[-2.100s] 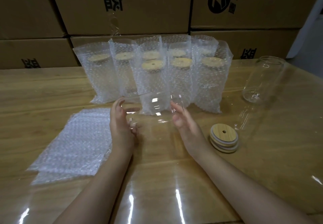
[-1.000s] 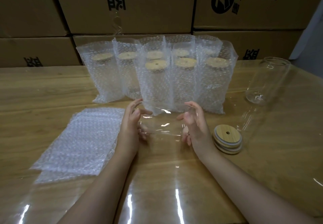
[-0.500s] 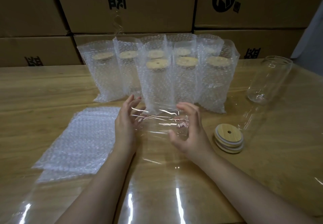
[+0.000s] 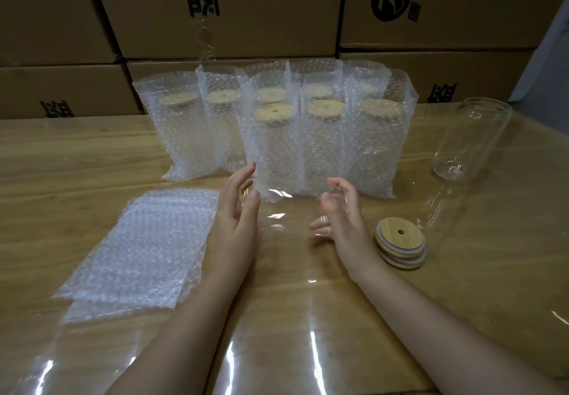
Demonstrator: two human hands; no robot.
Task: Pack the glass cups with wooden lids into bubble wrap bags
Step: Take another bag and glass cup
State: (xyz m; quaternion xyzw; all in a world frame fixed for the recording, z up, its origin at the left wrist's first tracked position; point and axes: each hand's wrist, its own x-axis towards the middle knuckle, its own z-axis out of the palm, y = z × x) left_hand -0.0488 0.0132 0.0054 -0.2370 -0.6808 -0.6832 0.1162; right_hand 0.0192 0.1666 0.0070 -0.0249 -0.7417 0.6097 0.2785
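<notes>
glass cup (image 4: 286, 209) lies sideways, clear and glinting.

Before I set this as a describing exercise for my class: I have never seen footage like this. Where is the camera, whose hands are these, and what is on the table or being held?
There is no machine here. A person works with bare hands, and every picture comes from one camera worn on their head, looking forward and down. The left hand, fingers straight, and the right hand, fingers curled, hold a clear glass cup on its side between them; it is hard to see. On the table, flat bubble wrap bags lie stacked on the left and wooden lids are piled on the right, with an empty glass cup standing beyond them. Behind the hands stand packed cups in bubble wrap, in front of cardboard boxes.
</notes>
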